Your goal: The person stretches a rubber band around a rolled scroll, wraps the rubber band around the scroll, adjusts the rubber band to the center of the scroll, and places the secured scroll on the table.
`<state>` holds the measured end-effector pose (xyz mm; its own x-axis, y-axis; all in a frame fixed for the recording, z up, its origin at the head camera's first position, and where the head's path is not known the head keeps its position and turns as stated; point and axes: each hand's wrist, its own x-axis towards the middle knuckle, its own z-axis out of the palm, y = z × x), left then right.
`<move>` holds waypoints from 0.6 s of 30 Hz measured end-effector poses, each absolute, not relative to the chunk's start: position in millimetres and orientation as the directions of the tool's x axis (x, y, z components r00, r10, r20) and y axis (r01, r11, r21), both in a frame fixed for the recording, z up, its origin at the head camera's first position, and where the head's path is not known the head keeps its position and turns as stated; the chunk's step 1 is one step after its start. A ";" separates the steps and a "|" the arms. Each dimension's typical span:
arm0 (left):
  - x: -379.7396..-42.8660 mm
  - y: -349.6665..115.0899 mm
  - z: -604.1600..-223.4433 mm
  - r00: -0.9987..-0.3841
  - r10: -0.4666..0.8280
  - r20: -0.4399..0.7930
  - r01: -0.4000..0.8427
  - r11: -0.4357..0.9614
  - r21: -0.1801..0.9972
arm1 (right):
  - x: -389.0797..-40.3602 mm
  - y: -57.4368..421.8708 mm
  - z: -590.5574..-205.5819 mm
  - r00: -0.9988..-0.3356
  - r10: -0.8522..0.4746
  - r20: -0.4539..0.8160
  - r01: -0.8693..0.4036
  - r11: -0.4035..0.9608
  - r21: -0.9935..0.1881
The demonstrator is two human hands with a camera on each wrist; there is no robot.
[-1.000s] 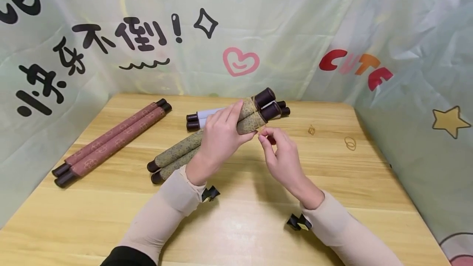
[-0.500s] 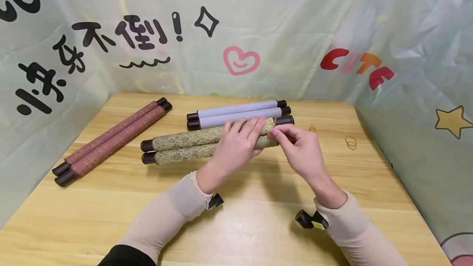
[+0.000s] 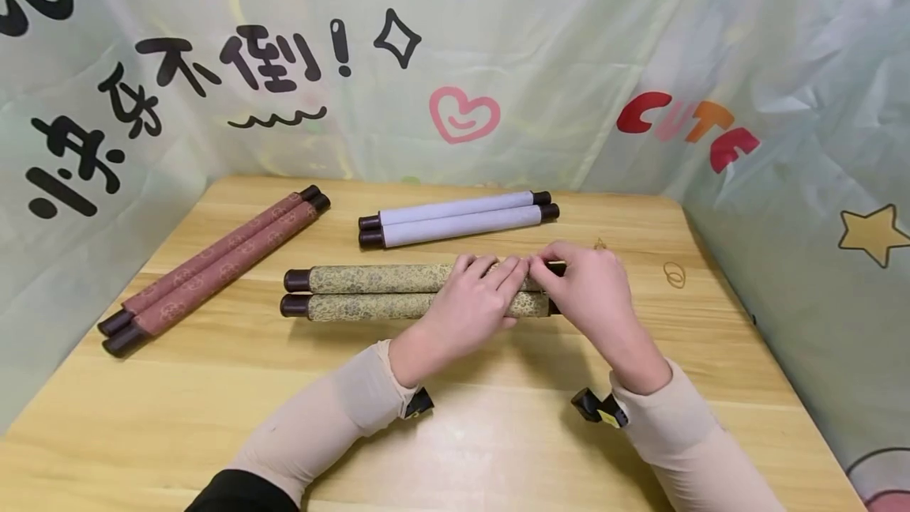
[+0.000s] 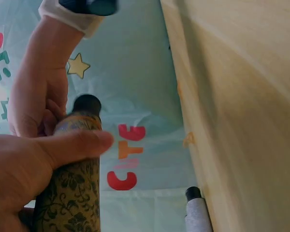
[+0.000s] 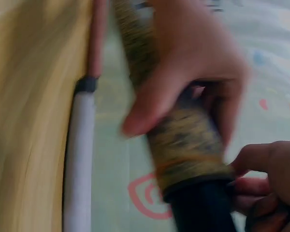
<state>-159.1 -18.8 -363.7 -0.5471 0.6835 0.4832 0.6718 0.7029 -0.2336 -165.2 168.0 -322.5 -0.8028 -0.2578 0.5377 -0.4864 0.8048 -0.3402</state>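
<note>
A yellow-and-grey floral scroll (image 3: 377,280), rolled from both ends into two parallel rolls with dark end knobs, is held level above the table. My left hand (image 3: 472,303) grips it right of its middle; in the left wrist view the thumb (image 4: 84,144) lies across the roll. A thin rubber band (image 5: 191,160) circles the scroll near its right end in the right wrist view. At that end my right hand (image 3: 593,283) has thumb and forefinger pinched together at the band. The pinched bit itself is hidden by the fingers.
A pale lavender scroll (image 3: 462,227) lies behind on the wooden table (image 3: 455,449). A dusty-red scroll (image 3: 227,263) lies slanted at the left. Loose rubber bands (image 3: 674,275) lie at the right. Printed cloth (image 3: 554,62) walls the back and sides.
The floral scroll has swung from a steep slant to nearly level, its right end coming down and nearer, uncovering the lavender scroll. My right hand has shifted right along with that end.
</note>
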 end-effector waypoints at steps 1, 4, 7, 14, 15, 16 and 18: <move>-159.4 -19.6 -362.8 -0.550 0.682 0.482 0.676 0.702 -0.222 | -166.1 167.6 -324.0 -0.764 -0.268 0.587 -0.507 0.812 -0.289; -159.6 -22.2 -358.5 -0.546 0.675 0.496 0.693 0.697 -0.185 | -168.2 167.1 -326.4 -0.620 -0.301 0.725 -0.560 0.817 -0.140; -158.9 -24.7 -352.8 -0.529 0.667 0.525 0.704 0.690 -0.167 | -169.5 166.1 -327.3 -0.462 -0.314 0.830 -0.608 0.793 -0.038; -157.3 -29.0 -343.9 -0.518 0.661 0.543 0.701 0.692 -0.172 | -171.6 164.8 -323.4 -0.243 -0.350 0.905 -0.717 0.693 0.076; -157.8 -28.8 -344.2 -0.516 0.672 0.531 0.706 0.685 -0.181 | -172.5 167.0 -322.1 -0.271 -0.360 0.893 -0.738 0.673 0.048; -158.2 -28.4 -344.4 -0.514 0.683 0.519 0.710 0.679 -0.190 | -173.2 170.0 -320.7 -0.309 -0.371 0.876 -0.752 0.659 0.014; -159.2 -27.4 -345.2 -0.511 0.698 0.502 0.722 0.665 -0.191 | -174.1 177.6 -317.6 -0.381 -0.394 0.836 -0.763 0.645 -0.044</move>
<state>-159.2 -27.4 -345.2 -0.5106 0.6977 0.5024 0.7216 0.6655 -0.1908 -174.1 177.6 -317.6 -0.3808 -0.3943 0.8364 -0.7632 0.6447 -0.0436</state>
